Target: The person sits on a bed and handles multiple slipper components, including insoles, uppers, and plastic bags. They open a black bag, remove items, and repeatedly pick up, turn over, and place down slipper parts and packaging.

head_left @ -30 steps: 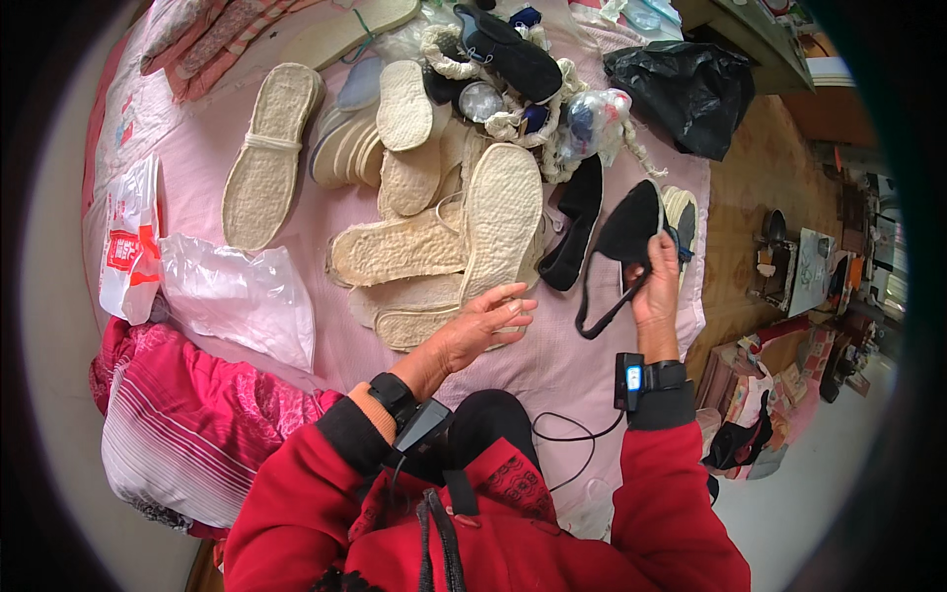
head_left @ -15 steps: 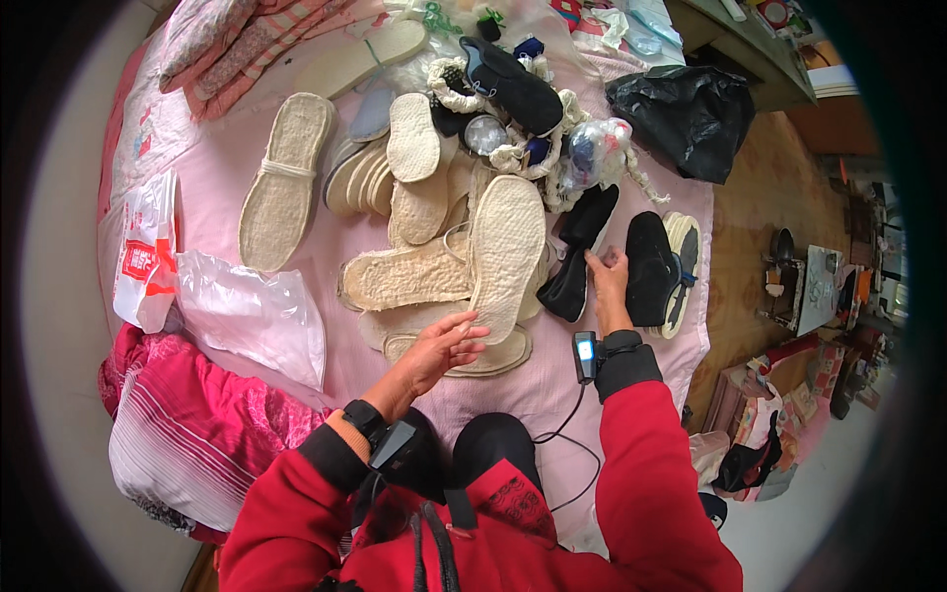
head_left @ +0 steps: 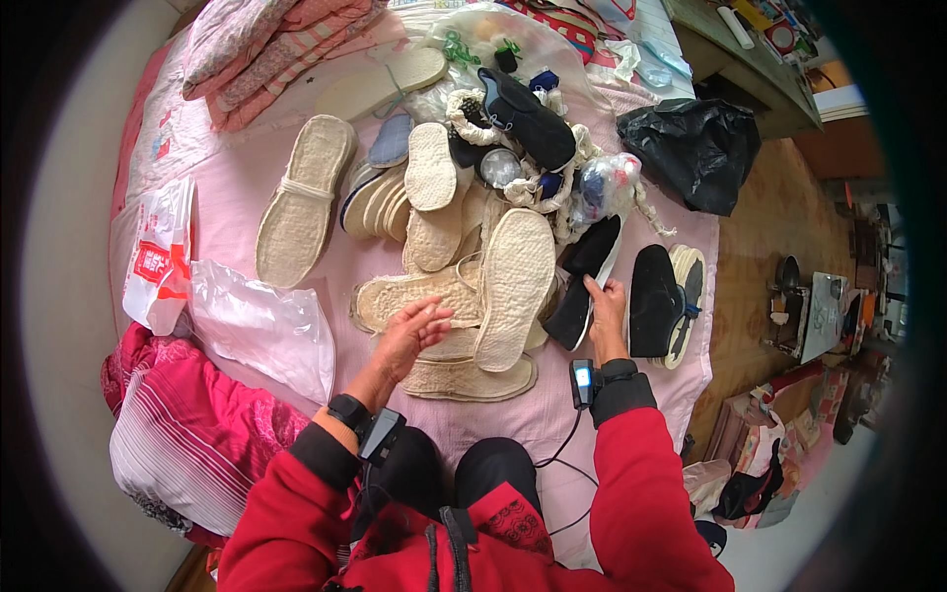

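My right hand (head_left: 609, 308) pinches the near right edge of a black cloth shoe upper (head_left: 572, 314), whose pale inner side shows along that edge. My left hand (head_left: 414, 333) hovers over the pale soles, fingers loosely bent and apart, holding nothing. Between the hands a long cream sole (head_left: 515, 286) lies aslant on top of other soles. Beneath my left hand is a rough cream sole (head_left: 395, 296) lying crosswise, with another sole (head_left: 469, 381) nearer me. Right of my right hand sits a black shoe (head_left: 650, 296) beside stacked pale soles (head_left: 688, 321).
A tied pair of soles (head_left: 306, 202) lies at the left, near clear plastic bags (head_left: 261, 321). Smaller soles (head_left: 431, 168), a black shoe (head_left: 523, 118) and white braided cord (head_left: 592, 148) crowd the far middle. A black plastic bag (head_left: 691, 148) sits far right.
My left hand has drawn back leftward from the long sole. My right hand has lifted the black upper's right edge, so more of its pale inner side shows. The view has shifted slightly.
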`<state>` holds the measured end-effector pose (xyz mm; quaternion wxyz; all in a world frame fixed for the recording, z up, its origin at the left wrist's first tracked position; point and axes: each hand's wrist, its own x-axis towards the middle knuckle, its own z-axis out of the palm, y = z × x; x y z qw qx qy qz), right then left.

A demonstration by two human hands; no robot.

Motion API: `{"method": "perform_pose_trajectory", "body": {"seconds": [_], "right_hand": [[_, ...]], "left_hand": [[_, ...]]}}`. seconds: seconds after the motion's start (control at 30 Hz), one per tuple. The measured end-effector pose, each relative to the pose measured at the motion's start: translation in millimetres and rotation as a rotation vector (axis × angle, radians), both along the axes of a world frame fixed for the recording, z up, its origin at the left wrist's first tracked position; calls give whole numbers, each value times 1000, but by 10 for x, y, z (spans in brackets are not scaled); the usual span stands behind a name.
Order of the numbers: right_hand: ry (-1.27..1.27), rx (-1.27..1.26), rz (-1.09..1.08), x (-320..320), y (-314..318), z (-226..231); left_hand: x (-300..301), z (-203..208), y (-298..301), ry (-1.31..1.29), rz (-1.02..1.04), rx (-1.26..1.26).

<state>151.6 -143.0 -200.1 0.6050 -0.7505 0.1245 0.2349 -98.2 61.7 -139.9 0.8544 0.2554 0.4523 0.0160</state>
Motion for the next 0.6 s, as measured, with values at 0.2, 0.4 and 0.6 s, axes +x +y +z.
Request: {"method": "perform_pose_trajectory", "body": {"seconds": [0.2,0.4,0.6], "right_hand": [[159,89,97,8,7,141],[42,-7,92,-61,42,154],[199,55,79,-6,114,12]], "left_hand": [[39,-249,183,55,24,65],[6,-411,167,70,-18,127],[37,-500,156,145,37,134]]}}
